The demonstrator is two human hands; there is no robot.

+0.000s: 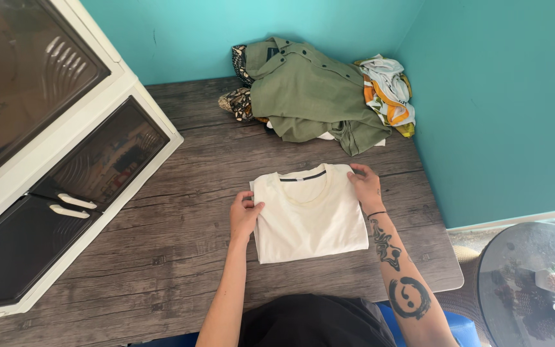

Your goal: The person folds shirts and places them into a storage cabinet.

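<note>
At tabletop [181, 257] centre: folded cream T-shirt [309, 215] lying flat, collar toward far wall. Left hand [244, 217] pinching shirt's left edge; right hand [365, 186] pinching top right corner. Hands apart, shirt between them. Bare wood all round shirt, most toward near left. Far edge: clothes pile [319, 96], green shirt on top, against teal wall. Left edge: white storage cabinet [65, 160] overhanging. Right, beyond tabletop: round glass table [521, 283].

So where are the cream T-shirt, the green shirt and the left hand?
cream T-shirt [309, 215], head view, middle of the folded front.
green shirt [306, 93], head view, middle of the crumpled cloth.
left hand [244, 215], head view, back of the hand.
</note>
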